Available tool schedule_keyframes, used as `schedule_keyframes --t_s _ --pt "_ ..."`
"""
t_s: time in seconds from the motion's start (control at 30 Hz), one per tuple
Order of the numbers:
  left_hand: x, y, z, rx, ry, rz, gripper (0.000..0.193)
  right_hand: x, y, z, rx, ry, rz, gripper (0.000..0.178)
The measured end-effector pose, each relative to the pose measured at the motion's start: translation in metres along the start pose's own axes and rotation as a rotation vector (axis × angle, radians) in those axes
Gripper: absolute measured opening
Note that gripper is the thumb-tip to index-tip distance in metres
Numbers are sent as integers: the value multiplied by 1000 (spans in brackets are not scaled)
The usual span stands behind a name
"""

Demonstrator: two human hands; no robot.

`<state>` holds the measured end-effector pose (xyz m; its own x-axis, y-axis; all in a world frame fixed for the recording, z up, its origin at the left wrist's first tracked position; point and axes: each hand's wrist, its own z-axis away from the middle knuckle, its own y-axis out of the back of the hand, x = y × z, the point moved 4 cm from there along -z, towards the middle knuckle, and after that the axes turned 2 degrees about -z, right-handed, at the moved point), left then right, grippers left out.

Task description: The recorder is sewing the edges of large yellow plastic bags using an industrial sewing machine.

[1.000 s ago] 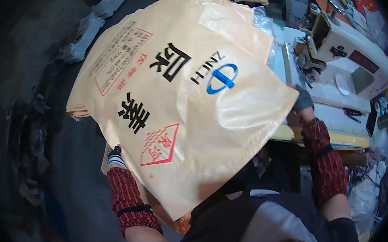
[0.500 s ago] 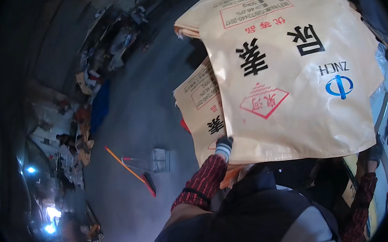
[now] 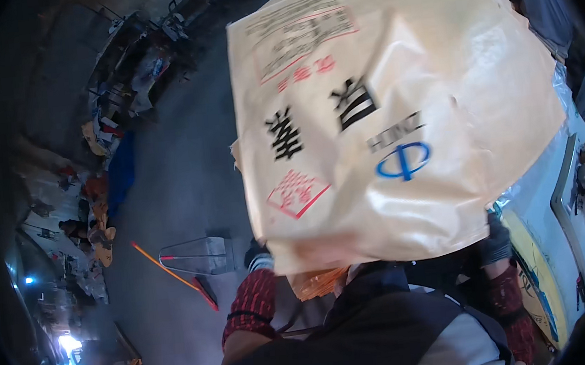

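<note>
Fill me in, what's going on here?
A person is holding up a large cream printed bag, left hand at its near left corner, right hand at its near right. An orange-handled broom and a dustpan lie on the floor to the left.

The floor [image 3: 170,152] carries a broom [image 3: 206,294] and dustpan [image 3: 215,255]; also blue sheeting [image 3: 121,173].

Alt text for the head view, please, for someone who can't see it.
A large cream printed bag fills the upper centre, with the person's gloved left hand and right hand partly hidden at its near corners. A red-headed broom lies on the floor to the left.
</note>
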<state>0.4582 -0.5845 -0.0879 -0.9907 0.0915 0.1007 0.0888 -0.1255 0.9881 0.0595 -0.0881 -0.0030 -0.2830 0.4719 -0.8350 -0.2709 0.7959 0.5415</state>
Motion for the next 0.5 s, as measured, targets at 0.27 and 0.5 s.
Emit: schedule_keyframes --t_s 0.27,0.5 --pt "-107 -4 26 -152 386 -250 30 -80 -138 -36 -500 -225 -12 23" --pt "-101 -81 -6 -351 451 -241 40 48 -232 -84 -355 -356 -187 34"
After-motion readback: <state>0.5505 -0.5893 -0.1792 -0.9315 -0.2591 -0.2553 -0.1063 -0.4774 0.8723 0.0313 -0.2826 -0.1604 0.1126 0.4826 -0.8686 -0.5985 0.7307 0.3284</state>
